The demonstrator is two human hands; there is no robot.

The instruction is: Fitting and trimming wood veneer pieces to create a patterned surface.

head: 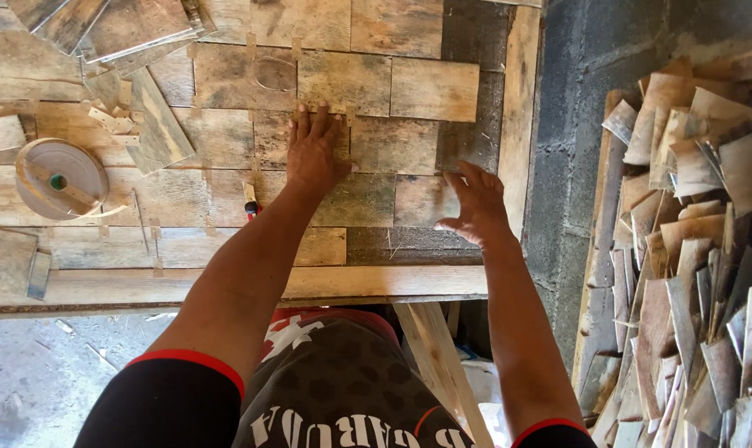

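My left hand (314, 149) lies flat, fingers spread, on thin brownish veneer sheets (227, 137) laid edge to edge on a wooden workbench (227, 286). My right hand (475, 203) hovers open, fingers apart, at the right edge of a small veneer piece (422, 199), just touching or beside it. Neither hand holds anything. Short strips of tape (251, 46) bridge some seams between the sheets.
A roll of paper tape on a round holder (59, 177) sits at the bench's left. Loose veneer offcuts (111, 29) lie at the top left. A big heap of veneer pieces (691, 249) is stacked at the right beside a grey block wall (558, 166).
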